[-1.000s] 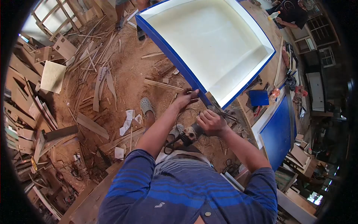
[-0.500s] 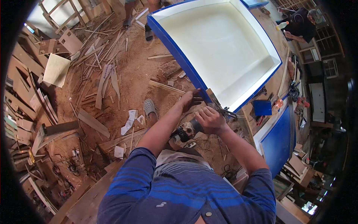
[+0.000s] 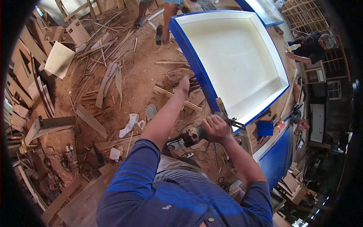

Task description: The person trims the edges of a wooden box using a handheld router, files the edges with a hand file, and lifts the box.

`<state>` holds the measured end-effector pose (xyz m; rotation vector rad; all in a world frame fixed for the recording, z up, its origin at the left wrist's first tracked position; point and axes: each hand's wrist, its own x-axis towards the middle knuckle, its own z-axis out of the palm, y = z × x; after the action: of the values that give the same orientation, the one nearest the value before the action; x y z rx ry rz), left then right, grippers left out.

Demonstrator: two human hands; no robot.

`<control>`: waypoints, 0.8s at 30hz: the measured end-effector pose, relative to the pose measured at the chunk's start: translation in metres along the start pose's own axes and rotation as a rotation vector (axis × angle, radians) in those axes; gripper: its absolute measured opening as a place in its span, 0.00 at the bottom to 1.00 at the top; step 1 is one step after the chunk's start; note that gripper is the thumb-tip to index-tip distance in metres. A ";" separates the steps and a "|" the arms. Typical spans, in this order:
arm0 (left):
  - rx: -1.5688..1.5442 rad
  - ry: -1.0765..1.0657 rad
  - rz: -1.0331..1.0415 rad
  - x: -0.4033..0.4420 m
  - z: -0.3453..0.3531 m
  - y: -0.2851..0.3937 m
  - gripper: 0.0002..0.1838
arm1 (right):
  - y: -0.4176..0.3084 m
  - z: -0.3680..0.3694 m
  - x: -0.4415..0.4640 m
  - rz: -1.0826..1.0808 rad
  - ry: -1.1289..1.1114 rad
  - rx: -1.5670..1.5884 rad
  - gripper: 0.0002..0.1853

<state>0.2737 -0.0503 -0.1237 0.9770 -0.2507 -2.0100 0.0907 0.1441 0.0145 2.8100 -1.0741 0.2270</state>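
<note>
A large shallow box (image 3: 236,56) with a white inside and blue outer sides fills the upper middle. My right hand (image 3: 217,128) is wrapped around a power tool (image 3: 193,136) with a dark, rounded motor body, at the box's near corner. A small wood block (image 3: 220,105) and dark metal bars (image 3: 235,123) sit at the tool's front, against the blue edge. My left hand (image 3: 189,84) is open, fingers stretched out beside the long blue side; whether they touch it I cannot tell.
Wood offcuts (image 3: 109,77) and sawdust cover the floor at left. A blue panel (image 3: 274,159) lies at right. Another person's legs and lowered hand (image 3: 165,36) show at the top; a person (image 3: 315,47) at upper right holds a bottle (image 3: 293,47).
My left hand has moved away from the tool, up along the blue side. My right hand still holds the tool near the corner. The view has shifted slightly.
</note>
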 end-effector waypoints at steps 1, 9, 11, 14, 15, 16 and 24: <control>0.008 0.012 -0.008 -0.001 0.003 0.003 0.20 | 0.002 0.000 0.005 0.003 -0.001 0.011 0.16; 0.083 -0.006 -0.095 0.017 -0.009 0.012 0.18 | 0.017 0.003 0.044 0.020 -0.032 0.045 0.16; 0.085 -0.002 -0.107 0.012 -0.005 0.018 0.18 | 0.022 0.005 0.055 0.028 -0.033 0.063 0.16; 0.067 -0.022 -0.137 0.018 -0.010 0.016 0.19 | 0.029 0.004 0.076 0.035 -0.054 0.074 0.15; 0.057 -0.051 -0.151 0.021 -0.013 0.016 0.19 | 0.032 0.004 0.082 0.035 -0.064 0.075 0.15; 0.047 -0.080 -0.166 0.024 -0.017 0.015 0.19 | 0.034 0.005 0.089 0.034 -0.082 0.062 0.14; 0.063 -0.081 -0.038 0.106 -0.038 0.069 0.21 | 0.049 0.011 0.124 0.043 -0.060 0.045 0.13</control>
<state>0.3092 -0.1677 -0.1729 0.9468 -0.3436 -2.0903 0.1502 0.0255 0.0299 2.8528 -1.1579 0.1739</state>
